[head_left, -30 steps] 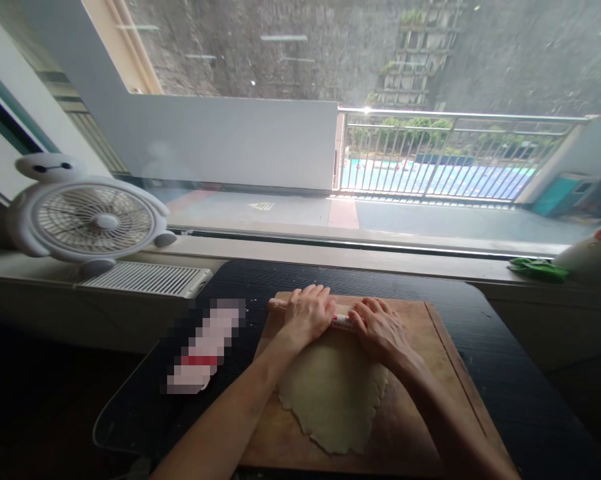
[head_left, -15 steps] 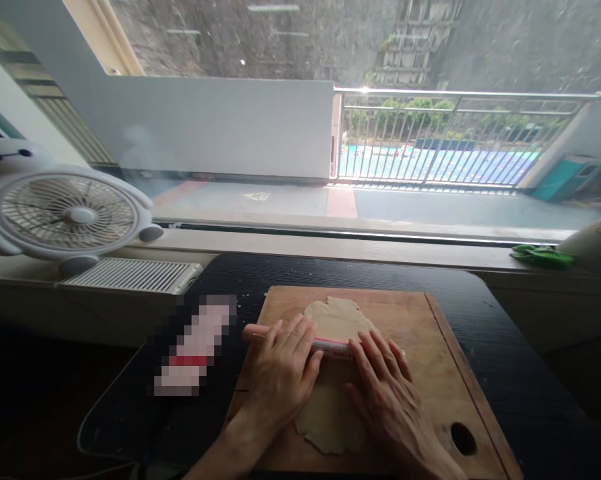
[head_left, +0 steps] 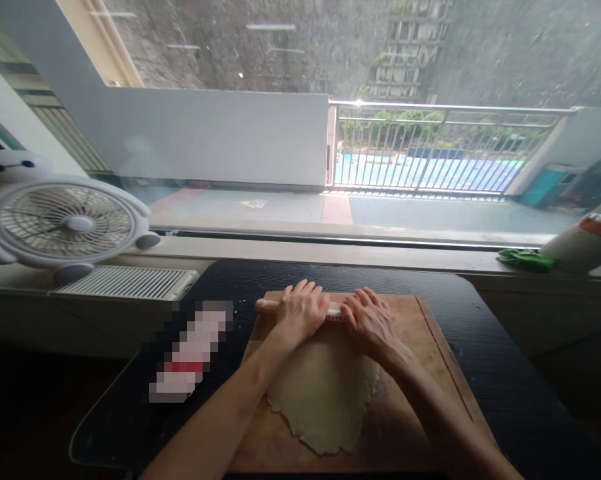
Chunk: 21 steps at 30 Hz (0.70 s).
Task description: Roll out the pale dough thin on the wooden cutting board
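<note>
My left hand (head_left: 301, 308) and my right hand (head_left: 369, 319) lie over a rolling pin (head_left: 334, 313), fingers bent across its top. Between the hands its pale surface with reddish printing shows, and its pinkish left end sticks out past my left hand. The pin rests across the far end of a flattened sheet of dough (head_left: 325, 393). This sheet is pale, thin and ragged along its near and right edges. Underneath lies a wooden cutting board (head_left: 420, 380). My palms and fingers hide most of the pin and the dough's far edge.
The board sits on a black table (head_left: 480, 347) with rounded corners. A blurred pinkish-white item (head_left: 195, 350) lies left of the board. On the left stands a white fan (head_left: 70, 217) shaped like a character. A green cloth-like thing (head_left: 525, 260) rests on the windowsill (head_left: 330, 253).
Both hands have moved forward with the rolling pin, from the middle of the dough to its far end. More of the near dough shows. The view has tilted up slightly.
</note>
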Each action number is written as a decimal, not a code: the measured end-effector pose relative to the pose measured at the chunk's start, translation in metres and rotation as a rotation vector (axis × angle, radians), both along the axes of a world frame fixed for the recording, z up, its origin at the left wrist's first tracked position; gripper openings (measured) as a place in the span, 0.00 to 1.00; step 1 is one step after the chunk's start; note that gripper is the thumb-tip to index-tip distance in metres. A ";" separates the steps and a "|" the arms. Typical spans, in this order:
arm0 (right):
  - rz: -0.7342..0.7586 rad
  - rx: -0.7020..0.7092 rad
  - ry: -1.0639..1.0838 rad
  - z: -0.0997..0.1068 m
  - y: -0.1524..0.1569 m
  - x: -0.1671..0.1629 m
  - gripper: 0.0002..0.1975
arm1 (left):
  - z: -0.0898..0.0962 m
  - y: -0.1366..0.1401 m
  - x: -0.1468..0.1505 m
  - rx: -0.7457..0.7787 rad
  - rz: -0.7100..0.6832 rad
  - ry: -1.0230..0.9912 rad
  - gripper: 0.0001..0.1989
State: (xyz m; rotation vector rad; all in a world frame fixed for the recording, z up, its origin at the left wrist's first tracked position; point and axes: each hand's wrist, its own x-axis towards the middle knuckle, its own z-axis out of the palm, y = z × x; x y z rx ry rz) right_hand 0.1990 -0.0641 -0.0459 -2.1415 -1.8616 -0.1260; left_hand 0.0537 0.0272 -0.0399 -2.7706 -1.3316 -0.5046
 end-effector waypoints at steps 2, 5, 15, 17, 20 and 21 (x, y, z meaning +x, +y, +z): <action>0.060 0.036 -0.004 -0.008 -0.028 -0.011 0.19 | -0.006 -0.028 -0.020 0.058 -0.056 -0.035 0.19; 0.147 0.079 -0.050 -0.019 -0.069 -0.023 0.26 | -0.016 -0.065 -0.049 0.099 -0.121 -0.036 0.24; 0.027 0.053 -0.002 -0.006 0.010 -0.003 0.21 | -0.008 0.001 -0.003 0.046 0.000 -0.014 0.20; -0.032 0.029 0.000 -0.001 0.030 -0.002 0.20 | -0.004 0.017 0.010 0.008 0.036 -0.010 0.19; -0.041 0.030 0.010 -0.001 0.027 -0.005 0.19 | -0.003 0.012 0.011 0.009 0.027 -0.020 0.19; -0.020 0.049 0.016 -0.002 0.017 -0.008 0.19 | -0.004 0.003 0.006 0.024 0.010 -0.030 0.19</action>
